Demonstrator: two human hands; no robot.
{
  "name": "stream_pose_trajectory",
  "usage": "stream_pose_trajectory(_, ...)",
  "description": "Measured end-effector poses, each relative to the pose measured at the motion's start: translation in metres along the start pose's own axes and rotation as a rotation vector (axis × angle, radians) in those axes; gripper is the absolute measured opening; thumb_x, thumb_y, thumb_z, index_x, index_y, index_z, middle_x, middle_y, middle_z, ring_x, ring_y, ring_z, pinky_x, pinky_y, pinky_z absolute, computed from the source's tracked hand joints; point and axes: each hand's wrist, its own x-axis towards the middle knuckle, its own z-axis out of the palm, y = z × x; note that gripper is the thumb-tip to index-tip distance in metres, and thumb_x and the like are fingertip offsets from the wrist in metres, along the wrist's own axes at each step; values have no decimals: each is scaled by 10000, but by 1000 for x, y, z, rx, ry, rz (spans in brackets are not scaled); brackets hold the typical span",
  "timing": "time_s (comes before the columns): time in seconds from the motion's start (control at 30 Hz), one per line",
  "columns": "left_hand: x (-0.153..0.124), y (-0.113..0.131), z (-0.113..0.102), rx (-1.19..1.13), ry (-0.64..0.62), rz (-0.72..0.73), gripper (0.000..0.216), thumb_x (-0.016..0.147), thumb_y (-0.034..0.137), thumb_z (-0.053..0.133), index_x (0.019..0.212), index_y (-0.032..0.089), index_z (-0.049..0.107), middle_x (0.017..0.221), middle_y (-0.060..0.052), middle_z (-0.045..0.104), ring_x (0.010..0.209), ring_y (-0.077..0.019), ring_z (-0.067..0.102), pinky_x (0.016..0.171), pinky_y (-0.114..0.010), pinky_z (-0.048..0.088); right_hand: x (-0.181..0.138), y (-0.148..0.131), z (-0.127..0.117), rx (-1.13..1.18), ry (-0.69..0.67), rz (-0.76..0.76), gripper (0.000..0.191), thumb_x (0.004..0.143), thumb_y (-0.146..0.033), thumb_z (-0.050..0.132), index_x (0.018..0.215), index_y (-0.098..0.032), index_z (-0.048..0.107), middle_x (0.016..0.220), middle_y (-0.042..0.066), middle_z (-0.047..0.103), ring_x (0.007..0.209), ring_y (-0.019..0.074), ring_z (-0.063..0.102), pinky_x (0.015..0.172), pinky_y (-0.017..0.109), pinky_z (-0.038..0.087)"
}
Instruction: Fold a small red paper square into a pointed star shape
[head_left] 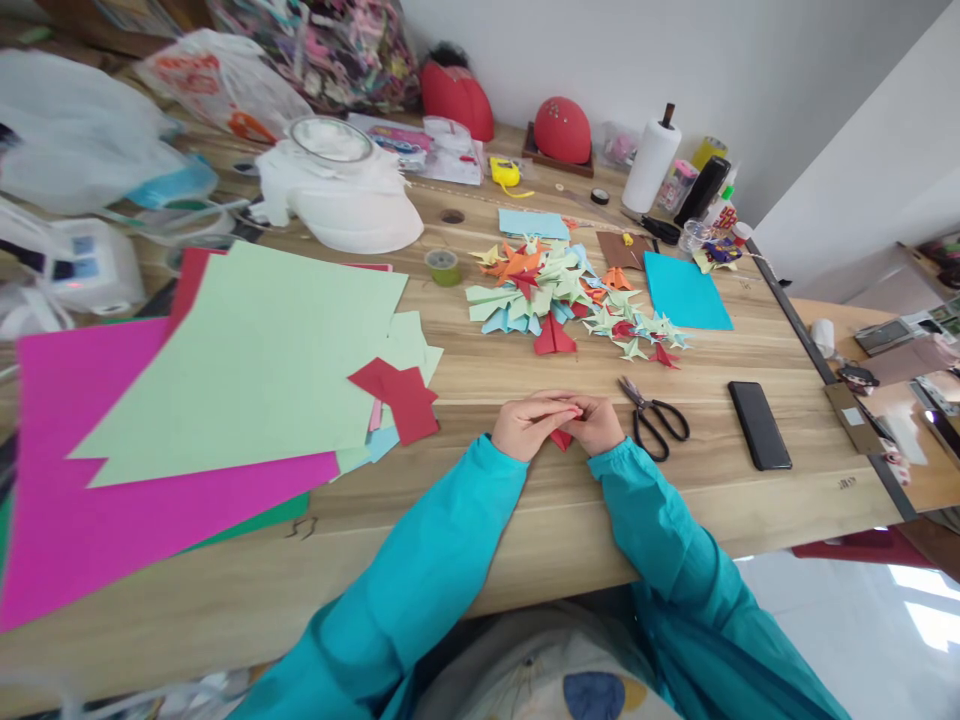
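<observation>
My left hand [529, 425] and my right hand [595, 424] meet over the table, fingers closed together around a small folded piece of red paper [561, 439]. Most of that paper is hidden by the fingers. Just beyond the hands lies a pile of folded paper shapes [551, 275] in pale green, orange, red and light blue. Black-handled scissors [654, 420] rest right of my right hand, blades pointing away. To the left of my left hand, red paper pieces [401, 395] lie on the edge of a stack of pale green sheets [255, 350].
Magenta sheets [67, 400] spread under the green stack. A black phone [759, 425] lies at the right, below a blue paper square [686, 290]. Along the back stand a paper roll [651, 165], a red dome [562, 130], a yellow tape measure [505, 173] and plastic bags [75, 130].
</observation>
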Motion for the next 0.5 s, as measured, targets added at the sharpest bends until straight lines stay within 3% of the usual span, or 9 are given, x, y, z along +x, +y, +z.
stream_pose_trajectory(0.5,2,4,-2,-2,-128,-5,237,801,283,479,888,198,683,972,-73,659,1011,-201,554,923,-362,424,1,-1,-2,92,1,17,220,529,-326,723,618,-142,642,591,-1,593,588,119,519,621,264,433)
